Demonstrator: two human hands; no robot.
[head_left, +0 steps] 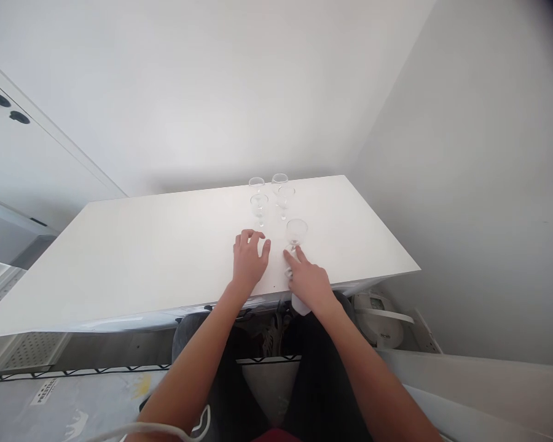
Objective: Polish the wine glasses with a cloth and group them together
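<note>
A clear stemmed glass [297, 231] is upright at the near part of the white table [166, 258], toward the right. The fingers of my right hand [309, 282] are at its stem, with index and middle finger stretched forward around it; the glass's foot is partly hidden by this hand. To the left, my left hand [251, 261] hovers over or rests on the tabletop, fingers loosely bent and thumb apart, holding nothing. Beyond the hands several more clear glasses stand close together, among them a near-left glass [258, 204] and a back-right glass [279, 182].
Behind the table rises a white wall [258, 92], with another wall [479, 184] to the right. A white appliance [380, 322] is below the table's right end. A white thing [301, 305] shows under my right wrist. A white cable [152, 428] crosses my left forearm.
</note>
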